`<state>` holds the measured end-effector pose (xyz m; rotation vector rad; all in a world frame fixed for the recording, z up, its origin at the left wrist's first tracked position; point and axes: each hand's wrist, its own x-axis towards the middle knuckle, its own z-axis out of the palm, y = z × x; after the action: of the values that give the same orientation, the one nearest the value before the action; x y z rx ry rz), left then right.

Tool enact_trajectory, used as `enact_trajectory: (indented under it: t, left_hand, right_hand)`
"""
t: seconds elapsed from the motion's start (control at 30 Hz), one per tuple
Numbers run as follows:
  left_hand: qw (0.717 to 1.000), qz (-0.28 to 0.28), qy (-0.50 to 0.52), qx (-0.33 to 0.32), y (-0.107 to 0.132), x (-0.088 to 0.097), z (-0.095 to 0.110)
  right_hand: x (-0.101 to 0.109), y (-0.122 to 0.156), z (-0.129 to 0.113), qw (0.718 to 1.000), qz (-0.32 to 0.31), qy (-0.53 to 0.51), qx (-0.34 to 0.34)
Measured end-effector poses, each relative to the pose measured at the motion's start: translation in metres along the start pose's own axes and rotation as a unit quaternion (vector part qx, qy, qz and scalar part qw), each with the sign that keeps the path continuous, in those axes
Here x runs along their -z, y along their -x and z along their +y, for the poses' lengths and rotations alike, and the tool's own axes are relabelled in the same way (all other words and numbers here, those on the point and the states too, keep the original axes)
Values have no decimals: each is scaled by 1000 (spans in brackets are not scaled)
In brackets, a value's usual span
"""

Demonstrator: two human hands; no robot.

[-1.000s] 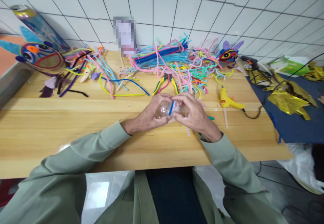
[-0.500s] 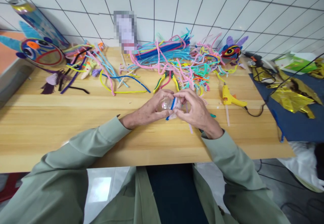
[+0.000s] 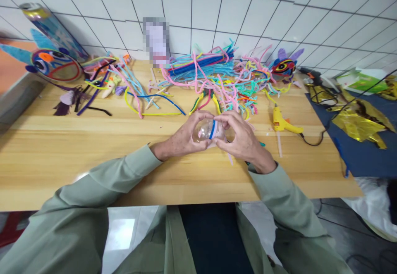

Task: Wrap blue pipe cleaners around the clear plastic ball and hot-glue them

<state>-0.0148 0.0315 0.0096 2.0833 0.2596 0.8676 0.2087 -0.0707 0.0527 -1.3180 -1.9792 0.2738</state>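
Between my two hands is a clear plastic ball (image 3: 203, 132) with a blue pipe cleaner (image 3: 213, 129) round its middle. My left hand (image 3: 190, 135) curls about the ball's left side, thumb below and fingers above. Fingertips of my right hand (image 3: 237, 135) pinch at the blue band from the right. Something pale pink shows inside or behind the ball; I cannot tell which. Just beyond my hands lie pliers with yellow-green handles (image 3: 197, 101). A yellow glue gun (image 3: 283, 121) rests to the right of my right hand.
Pipe cleaners (image 3: 201, 69) are heaped along the wall. A decorated fish-like ball (image 3: 56, 65) and a tall can (image 3: 54, 30) stand at left, a smaller decorated ball (image 3: 283, 68) at right. Gold foil (image 3: 356, 123) and a black cord (image 3: 324, 131) lie on the right.
The clear ball has turned a little in my hands and more of its left side shows. The blue pipe cleaner's lower end no longer sticks out below. The view has shifted slightly.
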Motion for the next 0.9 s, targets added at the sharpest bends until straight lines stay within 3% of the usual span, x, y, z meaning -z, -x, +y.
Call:
enact_trajectory:
  t: [0.13,0.53,0.8,0.9]
  left_hand:
    - [1000,-13,-1,6,0,2,1]
    - [970,-41,177,163,-2,2,23]
    - [968,-1,181,172,0,-4,16]
    - [982,30,126,135,3,-6,14]
  right_hand:
    - [-1,0,0,1000,-3,3,2]
    - [-5,2,-3,1000,-7,-5,-1]
    - [-6,3,-2,1000,-10,-2,2]
    - [-6,3,-1,1000,-2,12,23]
